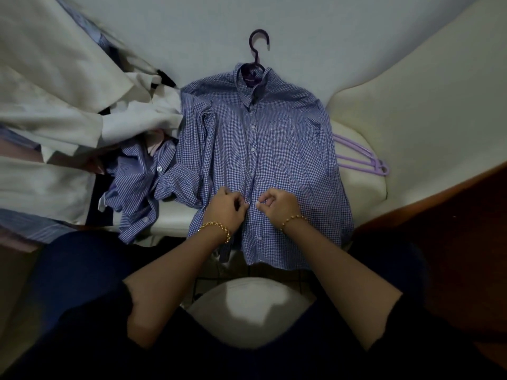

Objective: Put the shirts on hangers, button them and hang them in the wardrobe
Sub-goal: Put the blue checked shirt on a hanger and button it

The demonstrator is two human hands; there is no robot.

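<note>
A blue checked shirt (288, 165) lies flat, front up, on the pale bed surface (301, 31). A dark purple hanger (258, 48) sits inside it, its hook sticking out above the collar. The upper buttons look closed along the placket. My left hand (226, 205) and my right hand (277, 202) both pinch the placket low on the shirt, close together, at one button. A second blue checked shirt (137, 182) lies crumpled to the left.
Lilac hangers (362, 160) lie to the right, partly under the shirt's sleeve. A heap of white and striped garments (55, 111) fills the left side. A brown wooden piece of furniture (452, 215) borders the right. A white pillow (247, 311) sits between my arms.
</note>
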